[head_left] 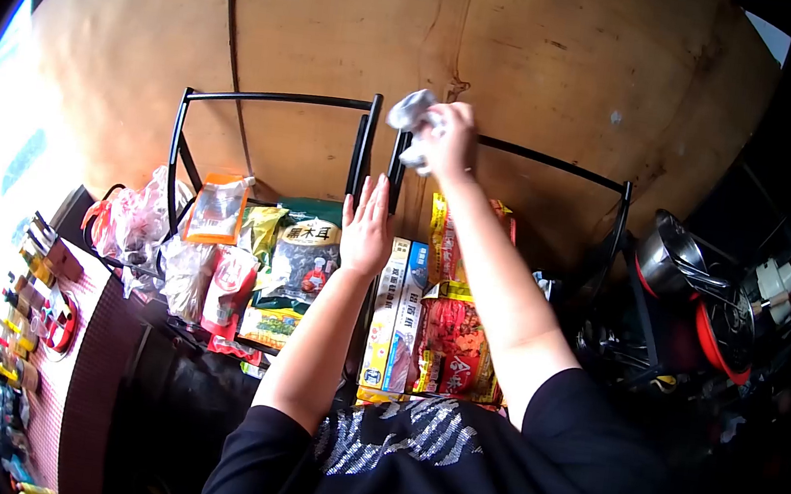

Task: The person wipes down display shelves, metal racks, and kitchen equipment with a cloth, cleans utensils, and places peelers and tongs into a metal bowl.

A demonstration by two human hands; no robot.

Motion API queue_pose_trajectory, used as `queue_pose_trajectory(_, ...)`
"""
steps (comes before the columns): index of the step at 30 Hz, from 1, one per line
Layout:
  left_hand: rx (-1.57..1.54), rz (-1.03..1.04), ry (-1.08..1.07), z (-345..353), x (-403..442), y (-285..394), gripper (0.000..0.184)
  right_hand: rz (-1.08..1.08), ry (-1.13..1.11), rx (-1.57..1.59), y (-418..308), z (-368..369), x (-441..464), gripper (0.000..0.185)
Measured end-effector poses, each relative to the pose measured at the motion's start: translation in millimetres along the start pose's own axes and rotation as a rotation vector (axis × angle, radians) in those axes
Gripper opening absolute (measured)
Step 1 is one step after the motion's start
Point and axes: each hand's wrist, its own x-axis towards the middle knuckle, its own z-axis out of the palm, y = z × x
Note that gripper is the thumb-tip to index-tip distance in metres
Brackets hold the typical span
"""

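Observation:
My right hand (453, 141) is closed around a crumpled grey-white cloth (413, 111) at the top of a black metal frame (554, 163). My left hand (367, 234) is held up with its fingers stretched out and holds nothing. It is close to the upright of a second black frame (285, 97); whether it touches the metal I cannot tell. Left of this hand stands a green-topped food bag (300, 260) with Chinese print. Between my forearms are long blue and white boxes (397, 316) and a red and yellow food packet (458, 339).
Behind the frames rises a brown wooden panel (343, 33). More bags, including an orange-edged pouch (218, 210) and pink plastic bags (134, 220), are at left. Bottles line a pink-edged table (71, 355). Metal pots (671, 256) and a red-rimmed pan (720, 336) stand at right.

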Motion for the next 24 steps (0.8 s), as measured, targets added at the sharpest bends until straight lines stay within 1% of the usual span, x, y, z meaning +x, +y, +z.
queue_pose_trajectory(2,-0.016,0.016,-0.016,1.4,-1.3,-3.9,0.068,0.016,-0.085,-0.009,-31.6,15.1,-20.2,0.023)
queue_pose_trajectory(3,-0.036,0.044,0.000,-4.1,-2.6,-3.9,0.074,0.035,-0.115,-0.023,-41.3,15.1,-29.5,0.023)
queue_pose_trajectory(4,-0.117,0.033,0.041,-8.0,-3.2,-3.3,0.078,0.028,-0.130,-0.131,-44.2,13.4,-37.9,0.025)
queue_pose_trajectory(5,-0.201,0.024,0.082,-10.2,-2.2,-2.3,0.083,0.111,-0.236,-0.103,-47.3,9.5,-49.5,0.023)
queue_pose_trajectory(6,-0.240,0.031,0.136,-8.8,-1.5,-3.5,0.089,0.101,-0.298,-0.120,-52.1,4.3,-65.2,0.023)
queue_pose_trajectory(7,-0.215,0.022,0.145,-4.3,-0.5,-6.2,0.091,0.092,-0.361,-0.137,-57.3,-2.7,-83.1,0.024)
queue_pose_trajectory(9,-0.211,-0.052,0.101,-16.4,-2.7,2.5,0.095,0.129,-0.513,-0.181,-73.4,-23.1,-112.2,0.026)
queue_pose_trajectory(10,-0.179,-0.095,0.037,-17.3,-7.3,1.4,0.097,0.132,-0.528,-0.235,-80.2,-29.7,-120.1,0.025)
queue_pose_trajectory(11,-0.175,-0.120,-0.046,-19.6,-15.7,0.2,0.102,0.220,-0.671,-0.181,-81.3,-33.4,-115.8,0.025)
queue_pose_trajectory(13,-0.243,-0.141,-0.041,-37.0,-30.3,2.5,0.108,0.402,-0.951,-0.064,-80.6,-42.3,-99.6,0.024)
queue_pose_trajectory(14,-0.230,-0.158,0.029,-25.0,-38.5,-8.2,0.118,0.346,-0.869,0.137,-50.0,-26.4,-104.1,0.029)
queue_pose_trajectory(15,-0.157,-0.216,0.041,-21.1,-44.2,-12.1,0.118,0.327,-0.679,0.119,-51.7,-23.9,-93.2,0.031)
queue_pose_trajectory(16,-0.231,-0.233,0.028,-6.5,-50.0,-18.3,0.116,0.276,-0.496,0.022,-64.1,-24.3,-71.1,0.038)
queue_pose_trajectory(17,-0.306,-0.251,0.016,5.2,-54.7,-22.5,0.115,0.289,-0.338,-0.063,-75.7,-19.6,-50.5,0.041)
queue_pose_trajectory(18,-0.265,-0.235,0.040,5.4,-55.6,-20.9,0.110,0.114,-0.121,-0.019,-63.6,0.2,-34.9,0.045)
queue_pose_trajectory(19,-0.259,-0.238,0.057,3.9,-55.5,-18.8,0.111,0.062,0.013,0.077,-72.6,13.0,-19.0,0.049)
queue_pose_trajectory(20,-0.289,-0.248,0.030,0.1,-55.6,-17.8,0.111,-0.003,0.002,-0.126,-71.6,20.9,-1.5,0.051)
queue_pose_trajectory(21,-0.318,-0.257,0.004,-4.3,-55.2,-17.8,0.110,0.194,-0.178,-0.206,-81.8,29.8,11.5,0.052)
queue_pose_trajectory(23,-0.343,-0.274,-0.045,-9.2,-53.8,-18.8,0.112,0.088,-0.454,-0.373,-73.1,61.2,4.4,0.052)
queue_pose_trajectory(24,-0.333,-0.266,-0.046,-10.0,-53.2,-19.7,0.112,0.033,-0.449,-0.431,-86.4,64.9,-12.6,0.052)
